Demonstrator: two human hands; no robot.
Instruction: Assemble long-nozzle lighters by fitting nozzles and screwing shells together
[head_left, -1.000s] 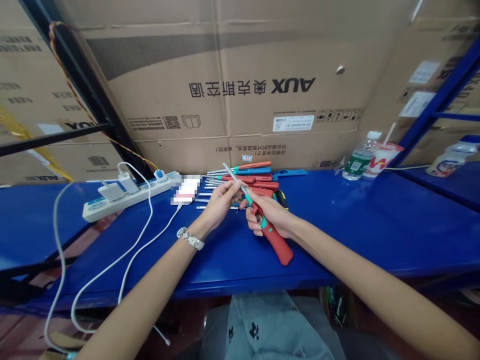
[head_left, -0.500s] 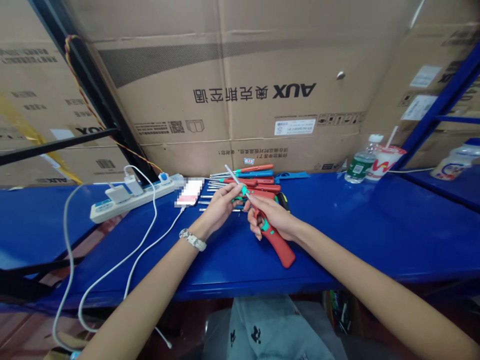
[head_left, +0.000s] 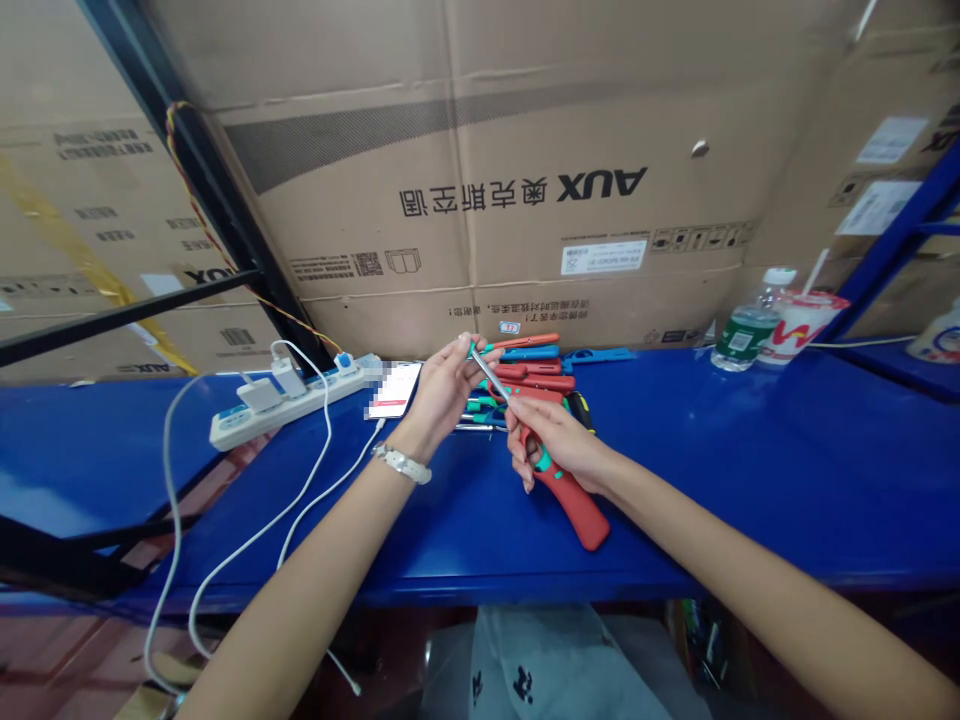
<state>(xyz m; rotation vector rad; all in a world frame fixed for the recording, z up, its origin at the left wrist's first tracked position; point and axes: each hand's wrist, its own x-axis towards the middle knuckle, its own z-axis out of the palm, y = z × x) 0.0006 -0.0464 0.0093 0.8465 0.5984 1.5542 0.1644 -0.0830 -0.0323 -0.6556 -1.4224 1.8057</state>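
Note:
A red long-neck lighter [head_left: 574,505] with a green trigger sits in my right hand [head_left: 551,440], fingers wrapped around its body below the metal tube. The bare tube [head_left: 491,375] points up and to the left. At its far end, my left hand [head_left: 446,385] pinches a small green piece [head_left: 472,349], partly covered by the fingers. Behind both hands lie several more lighters, among them an orange one [head_left: 536,341], a blue one [head_left: 531,353] and red ones [head_left: 551,382]. My hands hide part of the pile.
On the left of the blue table [head_left: 720,480] are a white power strip [head_left: 300,405], loose white cables and a phone [head_left: 397,390]. A green-labelled bottle [head_left: 746,325] and a red-and-white cup [head_left: 802,325] stand at the right. Cardboard [head_left: 525,120] walls off the back.
My left hand has moved up the tube from near the lighter's body to the far end, the green piece with it. My right hand still holds the lighter. The view has shifted slightly.

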